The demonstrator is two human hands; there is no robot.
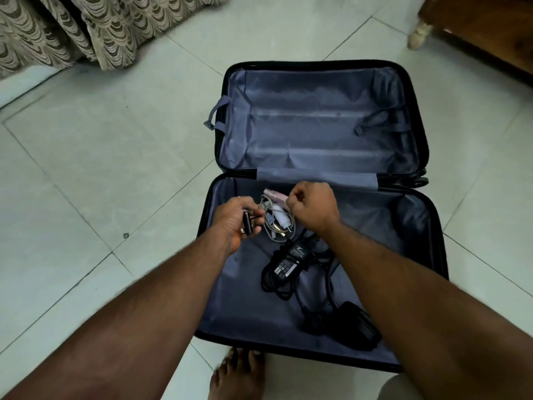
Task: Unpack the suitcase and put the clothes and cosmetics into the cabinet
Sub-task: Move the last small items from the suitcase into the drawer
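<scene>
A black suitcase (323, 180) lies open flat on the tiled floor, both halves lined in grey-blue. The far half holds nothing. In the near half lie a pink item (274, 195), a bundle of white cables and a small charger (278, 222), and a black power adapter (290, 259) with coiled black cords. My left hand (235, 219) holds a small dark plug-like object (248, 226). My right hand (313, 207) is curled over the pink item and white cables, pinching something there; which piece it pinches is hidden.
A patterned curtain (95, 27) hangs at the top left. A wooden cabinet (487, 30) with a pale foot stands at the top right. My bare foot (239, 373) is on the tiles just before the suitcase's near edge.
</scene>
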